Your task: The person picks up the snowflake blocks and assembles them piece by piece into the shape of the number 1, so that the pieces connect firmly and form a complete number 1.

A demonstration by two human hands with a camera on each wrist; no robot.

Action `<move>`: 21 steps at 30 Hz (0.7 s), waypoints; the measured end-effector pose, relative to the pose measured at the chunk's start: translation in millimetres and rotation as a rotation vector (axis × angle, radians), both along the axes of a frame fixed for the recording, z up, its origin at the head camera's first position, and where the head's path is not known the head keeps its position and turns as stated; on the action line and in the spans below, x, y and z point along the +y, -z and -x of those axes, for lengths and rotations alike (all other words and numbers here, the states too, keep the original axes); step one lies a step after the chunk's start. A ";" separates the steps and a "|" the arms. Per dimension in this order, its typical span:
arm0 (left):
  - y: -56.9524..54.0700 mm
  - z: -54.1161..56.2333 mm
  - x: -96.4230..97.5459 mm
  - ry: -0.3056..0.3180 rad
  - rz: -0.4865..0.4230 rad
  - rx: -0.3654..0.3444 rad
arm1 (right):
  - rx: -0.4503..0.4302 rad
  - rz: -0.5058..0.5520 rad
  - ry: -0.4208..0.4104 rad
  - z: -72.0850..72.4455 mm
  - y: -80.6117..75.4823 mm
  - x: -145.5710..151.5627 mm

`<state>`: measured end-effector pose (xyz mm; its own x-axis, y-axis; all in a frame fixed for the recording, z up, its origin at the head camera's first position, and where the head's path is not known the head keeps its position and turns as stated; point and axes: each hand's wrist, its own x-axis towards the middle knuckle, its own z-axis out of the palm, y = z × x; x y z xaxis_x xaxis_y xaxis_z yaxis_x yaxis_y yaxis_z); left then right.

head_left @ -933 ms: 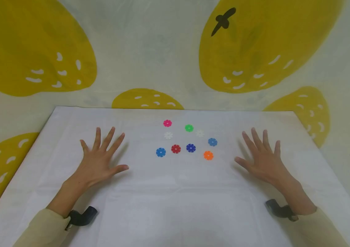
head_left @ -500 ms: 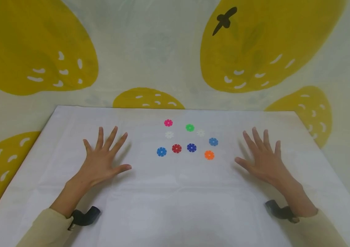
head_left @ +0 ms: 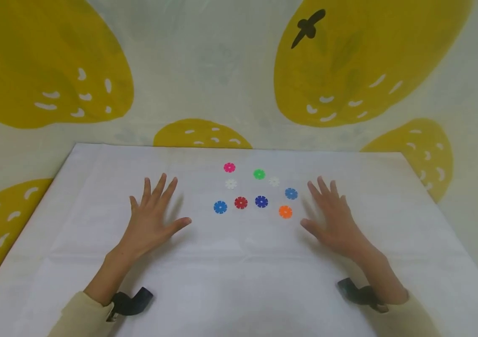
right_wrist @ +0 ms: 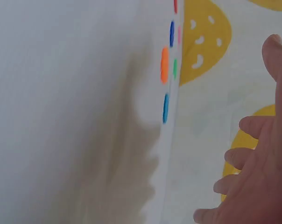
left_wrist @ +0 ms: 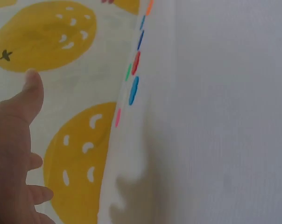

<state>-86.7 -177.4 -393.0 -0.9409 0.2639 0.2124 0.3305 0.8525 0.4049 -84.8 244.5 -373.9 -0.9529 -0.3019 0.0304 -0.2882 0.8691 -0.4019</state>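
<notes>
Several small notched discs lie flat and apart on a white-covered table. At the back are a pink disc, a green disc and two white discs, one a white disc on the left. Nearer are a blue disc, a red disc, a dark blue disc, an orange disc and another blue disc. My left hand, fingers spread, hovers left of them. To their right hovers my right hand, also spread and holding nothing, nearest the orange disc.
Behind the table hangs a pale cloth printed with large yellow fruit shapes. Dark wrist cameras sit on both wrists, the left camera and the right camera. Faint creases cross the tablecloth.
Both hands have moved inward toward the discs, the left one to the right and the right one to the left. The discs have stayed in place.
</notes>
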 end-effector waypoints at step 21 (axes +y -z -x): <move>18.1 2.5 69.6 0.029 -0.402 -0.116 | -0.071 0.475 0.000 18.7 20.6 -99.7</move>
